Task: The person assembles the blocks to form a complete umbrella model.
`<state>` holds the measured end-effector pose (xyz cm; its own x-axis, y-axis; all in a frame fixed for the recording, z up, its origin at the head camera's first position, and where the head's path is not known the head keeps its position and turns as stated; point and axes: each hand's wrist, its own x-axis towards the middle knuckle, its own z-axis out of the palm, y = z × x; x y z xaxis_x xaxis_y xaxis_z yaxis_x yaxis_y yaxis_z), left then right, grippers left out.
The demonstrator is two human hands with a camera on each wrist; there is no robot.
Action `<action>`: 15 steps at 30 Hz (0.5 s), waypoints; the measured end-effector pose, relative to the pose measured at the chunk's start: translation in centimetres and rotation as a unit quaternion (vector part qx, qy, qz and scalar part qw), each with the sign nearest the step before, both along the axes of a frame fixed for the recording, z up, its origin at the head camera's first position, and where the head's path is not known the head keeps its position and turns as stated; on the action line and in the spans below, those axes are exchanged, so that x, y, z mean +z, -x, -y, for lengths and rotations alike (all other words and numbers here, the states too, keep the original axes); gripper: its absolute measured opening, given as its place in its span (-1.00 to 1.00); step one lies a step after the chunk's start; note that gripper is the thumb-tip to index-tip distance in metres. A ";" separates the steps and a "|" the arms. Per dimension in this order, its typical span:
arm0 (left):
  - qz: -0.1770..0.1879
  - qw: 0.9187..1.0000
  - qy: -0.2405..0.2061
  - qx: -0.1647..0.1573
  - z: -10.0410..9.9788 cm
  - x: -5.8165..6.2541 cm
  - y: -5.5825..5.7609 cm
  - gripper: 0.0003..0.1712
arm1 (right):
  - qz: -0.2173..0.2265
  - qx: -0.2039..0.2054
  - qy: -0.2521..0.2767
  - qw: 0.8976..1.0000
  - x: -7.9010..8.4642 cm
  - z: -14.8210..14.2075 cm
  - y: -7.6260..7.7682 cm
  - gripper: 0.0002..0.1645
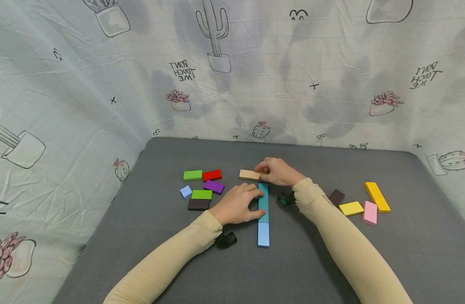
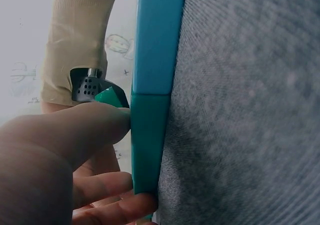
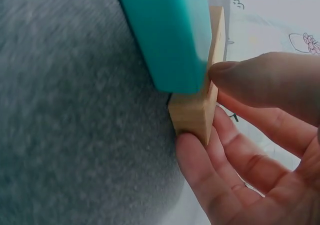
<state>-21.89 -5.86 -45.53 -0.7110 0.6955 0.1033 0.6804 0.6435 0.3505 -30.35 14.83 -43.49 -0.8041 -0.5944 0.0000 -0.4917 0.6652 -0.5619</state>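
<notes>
A row of blocks runs away from me in the head view: a light blue block (image 1: 263, 234) nearest, a middle teal block (image 1: 264, 207) and a far teal block (image 1: 265, 188). My left hand (image 1: 237, 204) lies over the row from the left, thumb and fingertips spread apart and resting on the teal blocks. With thumb and fingers my right hand (image 1: 279, 172) grips the end of a plain wooden block (image 1: 248, 175), which lies crosswise at the row's far end. The right wrist view shows the wooden block (image 3: 190, 116) beside the end of the teal block (image 3: 172, 45).
Left of the row lie green (image 1: 193, 175), red (image 1: 212, 175), purple (image 1: 214, 187), small blue (image 1: 186, 192) and dark brown (image 1: 198, 204) blocks. Yellow (image 1: 351, 208), pink (image 1: 370, 212) and orange-yellow (image 1: 376, 197) blocks lie right on the grey table (image 1: 202, 274). A printed cloth (image 1: 255, 97) hangs behind.
</notes>
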 end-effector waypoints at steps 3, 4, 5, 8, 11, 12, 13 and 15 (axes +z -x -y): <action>-0.002 1.000 -0.002 -0.002 0.0 -0.1 0.0 -0.45 | 0.016 0.008 0.008 1.000 -0.1 0.0 0.0 -0.68; -0.002 1.000 -0.004 -0.003 0.0 -0.1 0.0 -0.45 | 0.020 0.010 0.011 1.000 -0.2 0.0 0.0 -0.68; -0.003 1.000 -0.005 -0.003 0.0 -0.1 0.0 -0.45 | 0.024 0.011 0.013 1.000 -0.2 0.0 0.0 -0.68; -0.004 1.000 -0.007 -0.005 0.0 -0.1 0.0 -0.46 | 0.031 0.014 0.017 0.999 -0.2 0.0 -0.1 -0.67; -0.004 1.000 -0.008 -0.006 0.0 0.0 0.0 -0.46 | 0.035 0.017 0.019 0.999 -0.2 -0.1 -0.1 -0.66; -0.004 1.000 -0.008 -0.006 0.0 0.0 0.0 -0.46 | 0.036 0.019 0.021 0.999 -0.3 -0.1 -0.1 -0.66; -0.003 1.000 -0.008 -0.006 0.0 0.0 0.0 -0.46 | 0.037 0.020 0.022 0.999 -0.3 -0.1 -0.1 -0.66; -0.004 1.000 -0.008 -0.006 0.1 0.1 0.0 -0.46 | 0.041 0.020 0.026 0.999 -0.3 0.0 -0.1 -0.67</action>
